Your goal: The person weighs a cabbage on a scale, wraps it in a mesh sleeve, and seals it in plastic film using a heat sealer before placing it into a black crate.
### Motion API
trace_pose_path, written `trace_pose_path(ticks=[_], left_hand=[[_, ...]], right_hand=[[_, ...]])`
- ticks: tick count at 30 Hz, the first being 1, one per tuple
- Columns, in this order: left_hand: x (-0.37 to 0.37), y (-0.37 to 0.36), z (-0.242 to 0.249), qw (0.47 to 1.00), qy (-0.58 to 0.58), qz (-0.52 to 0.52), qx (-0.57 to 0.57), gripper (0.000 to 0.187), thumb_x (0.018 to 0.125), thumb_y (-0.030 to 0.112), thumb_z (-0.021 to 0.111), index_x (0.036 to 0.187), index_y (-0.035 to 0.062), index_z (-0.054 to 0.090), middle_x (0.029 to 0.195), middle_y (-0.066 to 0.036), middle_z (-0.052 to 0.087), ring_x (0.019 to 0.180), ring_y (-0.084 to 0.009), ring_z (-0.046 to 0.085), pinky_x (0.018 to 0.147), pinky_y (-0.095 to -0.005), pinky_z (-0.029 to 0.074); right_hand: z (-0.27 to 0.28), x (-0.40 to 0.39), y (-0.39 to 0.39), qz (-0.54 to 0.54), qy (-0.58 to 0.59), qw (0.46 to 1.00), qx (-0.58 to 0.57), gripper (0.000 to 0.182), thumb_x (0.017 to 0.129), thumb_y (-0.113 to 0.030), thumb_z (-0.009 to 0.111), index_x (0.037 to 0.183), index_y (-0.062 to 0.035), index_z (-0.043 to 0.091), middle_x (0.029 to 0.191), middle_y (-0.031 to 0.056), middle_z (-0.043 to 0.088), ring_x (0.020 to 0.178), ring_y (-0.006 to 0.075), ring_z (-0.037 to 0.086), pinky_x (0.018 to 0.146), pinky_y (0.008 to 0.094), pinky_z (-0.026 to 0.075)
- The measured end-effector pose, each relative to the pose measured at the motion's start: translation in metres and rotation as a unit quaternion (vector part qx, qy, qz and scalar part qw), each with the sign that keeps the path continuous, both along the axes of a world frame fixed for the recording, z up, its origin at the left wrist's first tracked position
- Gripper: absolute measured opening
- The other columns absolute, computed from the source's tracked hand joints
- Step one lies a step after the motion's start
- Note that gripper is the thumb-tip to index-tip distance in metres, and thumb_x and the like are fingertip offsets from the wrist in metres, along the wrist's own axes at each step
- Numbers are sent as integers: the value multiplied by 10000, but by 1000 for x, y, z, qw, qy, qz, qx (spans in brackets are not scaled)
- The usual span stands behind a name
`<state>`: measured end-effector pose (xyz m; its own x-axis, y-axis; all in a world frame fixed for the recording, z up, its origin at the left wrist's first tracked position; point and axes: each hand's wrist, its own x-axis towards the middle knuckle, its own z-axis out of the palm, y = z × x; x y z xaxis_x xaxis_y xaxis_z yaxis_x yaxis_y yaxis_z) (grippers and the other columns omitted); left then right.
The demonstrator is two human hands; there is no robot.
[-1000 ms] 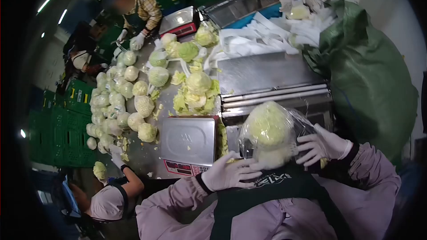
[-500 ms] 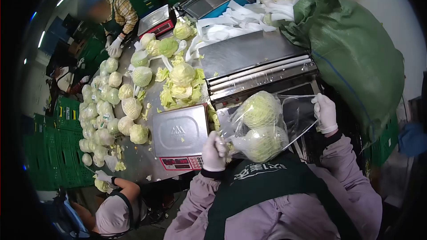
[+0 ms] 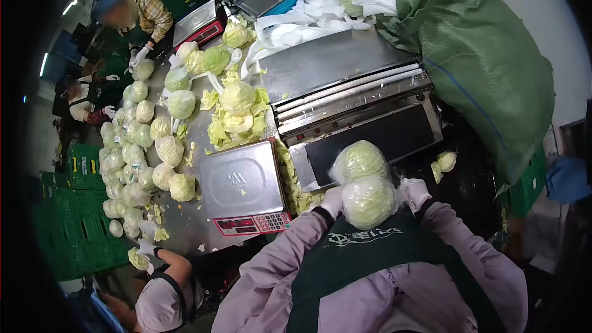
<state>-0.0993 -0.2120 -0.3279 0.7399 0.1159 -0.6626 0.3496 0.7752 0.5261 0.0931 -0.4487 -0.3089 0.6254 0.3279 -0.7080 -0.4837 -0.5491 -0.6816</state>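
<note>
Two cabbages in net sleeves, wrapped in clear film, are held in front of my apron. The farther cabbage [image 3: 361, 161] overlaps the black plate of the wrapping machine [image 3: 370, 135]; the nearer cabbage [image 3: 369, 202] is close to my chest. My left hand [image 3: 333, 202] is at the left side of the nearer one, its fingers mostly hidden behind it. On the right side, my right hand [image 3: 414, 192] is closed at the edge of the film, fingers bent.
A scale [image 3: 240, 179] stands left of the machine. Loose leaves and an unwrapped cabbage [image 3: 238, 97] lie beyond it. Many wrapped cabbages [image 3: 132, 154] cover the table's left side. A green sack [image 3: 487, 80] stands at right. Co-workers are at the far left, lower left and top.
Both hands have come together beside the cabbages, and the film once stretched out wide between them now lies close around the cabbages. The machine's black plate has come into view.
</note>
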Motion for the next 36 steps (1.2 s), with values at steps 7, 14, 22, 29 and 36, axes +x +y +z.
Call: trace_pose_path(ticks=[7, 14, 22, 29, 36], left_hand=[[85, -39, 30, 933, -189, -47, -301, 600, 959, 518, 415, 1375, 85, 423, 1362, -120, 497, 1234, -278, 481, 1060, -469, 368], [112, 4, 142, 919, -303, -101, -229, 690, 949, 584, 329, 1451, 110, 324, 1467, -109, 372, 1329, -270, 377, 1114, -468, 291], [170, 93, 256, 867, -223, -306, -324, 967, 848, 751, 345, 1477, 27, 217, 1529, -178, 224, 1415, -320, 212, 1163, -496, 138], [148, 61, 298, 715, -327, -584, 202, 581, 831, 336, 731, 1228, 38, 430, 1116, -47, 528, 1046, -103, 474, 900, -295, 425], [119, 39, 349, 658, -385, -577, 294, 683, 789, 396, 734, 1310, 65, 441, 1077, -186, 617, 1057, -293, 595, 918, -349, 454]], right_hand=[[110, -11, 26, 12, -305, 949, 85, 192, 938, -138, 543, 927, 22, 649, 765, 112, 654, 695, 130, 594, 652, 289, 473], [328, 30, 28, -15, -510, 848, 144, 139, 909, -90, 568, 892, -1, 674, 671, 37, 602, 556, 84, 512, 504, 266, 391], [424, 46, 64, 419, -661, 574, 240, 195, 762, -251, 712, 918, -141, 675, 535, 19, 434, 455, 207, 484, 434, 349, 347], [448, 12, 83, 454, -701, 469, 288, 148, 816, -334, 640, 896, -212, 662, 570, -31, 502, 486, 152, 549, 403, 279, 398], [311, 76, 122, 243, -296, 872, 306, 173, 906, -166, 603, 831, -31, 680, 665, 0, 586, 536, 57, 443, 515, 228, 379]])
